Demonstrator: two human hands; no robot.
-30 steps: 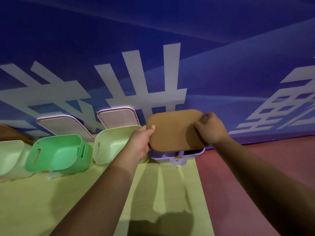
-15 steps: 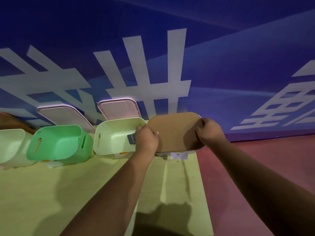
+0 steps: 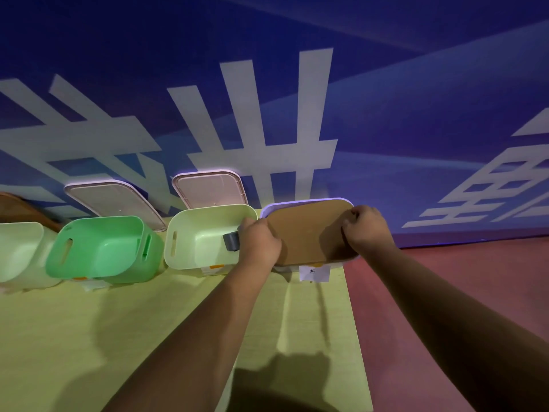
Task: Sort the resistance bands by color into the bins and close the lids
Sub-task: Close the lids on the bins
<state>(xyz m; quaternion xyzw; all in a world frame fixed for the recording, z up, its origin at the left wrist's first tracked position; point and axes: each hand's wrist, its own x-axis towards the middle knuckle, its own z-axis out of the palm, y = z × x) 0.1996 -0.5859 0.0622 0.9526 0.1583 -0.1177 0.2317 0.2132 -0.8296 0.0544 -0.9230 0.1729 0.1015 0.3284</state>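
- Now we hold the brown lid (image 3: 306, 233) with both hands. It lies flat on top of the purple bin (image 3: 297, 201), and the bin's rim peeks out behind the lid.
- Our left hand (image 3: 258, 242) curls its fingers over the lid's left edge. Our right hand (image 3: 367, 227) curls over its right edge.
- We think the lid is light and stiff, like thin board, so it should not bend. The two short edges look like good spots to hold, and we could push down there to make it sit tight.
- Just left of the lid is the pale green bin (image 3: 208, 208), which is open. A dark grey thing (image 3: 231, 241) hangs on the wall nearest the lid. It may be a band, but we cannot tell.
- Farther left of the lid is the bright green bin (image 3: 89, 226), open too.
- Up and left of the brown lid, a pale lid (image 3: 209, 188) leans on the wall. It looks smooth, maybe slippery.
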